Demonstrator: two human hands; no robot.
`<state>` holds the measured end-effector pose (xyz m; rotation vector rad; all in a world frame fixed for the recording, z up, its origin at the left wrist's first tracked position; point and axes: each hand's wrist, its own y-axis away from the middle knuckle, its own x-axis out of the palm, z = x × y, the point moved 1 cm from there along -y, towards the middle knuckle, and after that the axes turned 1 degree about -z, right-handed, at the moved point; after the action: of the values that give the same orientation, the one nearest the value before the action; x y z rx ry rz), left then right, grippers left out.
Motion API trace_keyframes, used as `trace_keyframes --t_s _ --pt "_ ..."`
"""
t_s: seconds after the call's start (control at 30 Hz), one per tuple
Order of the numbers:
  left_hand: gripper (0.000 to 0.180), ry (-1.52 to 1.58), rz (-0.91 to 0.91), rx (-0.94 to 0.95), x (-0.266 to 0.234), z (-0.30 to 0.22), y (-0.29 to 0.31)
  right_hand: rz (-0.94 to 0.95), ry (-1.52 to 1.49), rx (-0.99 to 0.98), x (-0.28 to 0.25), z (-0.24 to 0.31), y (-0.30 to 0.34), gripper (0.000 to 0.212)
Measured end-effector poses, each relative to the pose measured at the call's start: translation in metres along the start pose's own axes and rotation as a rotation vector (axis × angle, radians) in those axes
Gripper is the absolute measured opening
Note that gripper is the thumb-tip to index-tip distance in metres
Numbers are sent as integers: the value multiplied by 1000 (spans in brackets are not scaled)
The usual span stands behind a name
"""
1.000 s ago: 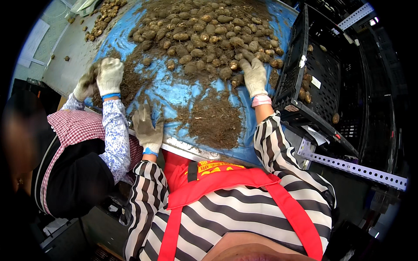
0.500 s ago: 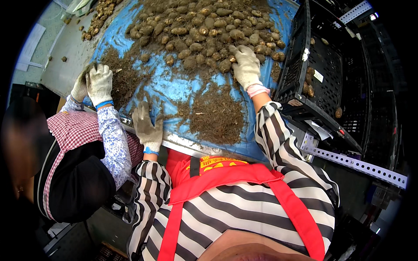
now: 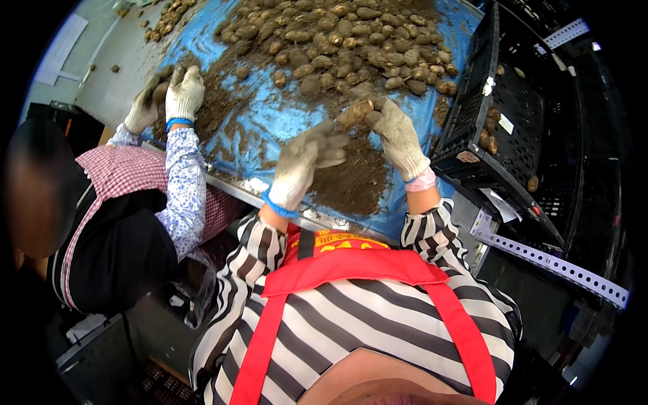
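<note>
In a dirty off-white knit glove, my right hand (image 3: 398, 138) grips a brown, rough-skinned taro corm (image 3: 355, 113) between thumb and fingers, raised over the near edge of the pile. My left hand (image 3: 305, 158), gloved too, has its fingers stretched out toward the corm, with a small gap between them and nothing in the palm. Beneath both hands lies a patch of dark soil and root fibres (image 3: 354, 182) on the blue plastic sheet (image 3: 260, 154). Beyond them spreads a large heap of taro corms (image 3: 337, 44).
To the left, a co-worker's gloved hands (image 3: 183, 94) work over loose soil at the table's edge. Black plastic crates (image 3: 466, 101) stand on the right, a few corms in one. A perforated metal bar (image 3: 553, 260) runs below them. More corms (image 3: 165, 20) lie far left.
My right hand has drawn back from the pile with a taro corm in its grip. My left hand has lifted from the sheet's near edge and moved right, toward the corm.
</note>
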<state>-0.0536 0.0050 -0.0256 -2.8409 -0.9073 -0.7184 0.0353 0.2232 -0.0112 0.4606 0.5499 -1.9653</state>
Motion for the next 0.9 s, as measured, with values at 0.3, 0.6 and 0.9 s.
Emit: trace_keyframes --t_s 0.3,0.6,0.9 --pt "75 136 -103 0 28 -12 -6 -25 -226 29 14 49 22 44" --pt "53 -962 -358 481 39 -18 -4 -199 -345 348 31 42 32 28" --pt "51 -123 -284 149 26 -27 0 -215 -581 106 7 60 29 22"
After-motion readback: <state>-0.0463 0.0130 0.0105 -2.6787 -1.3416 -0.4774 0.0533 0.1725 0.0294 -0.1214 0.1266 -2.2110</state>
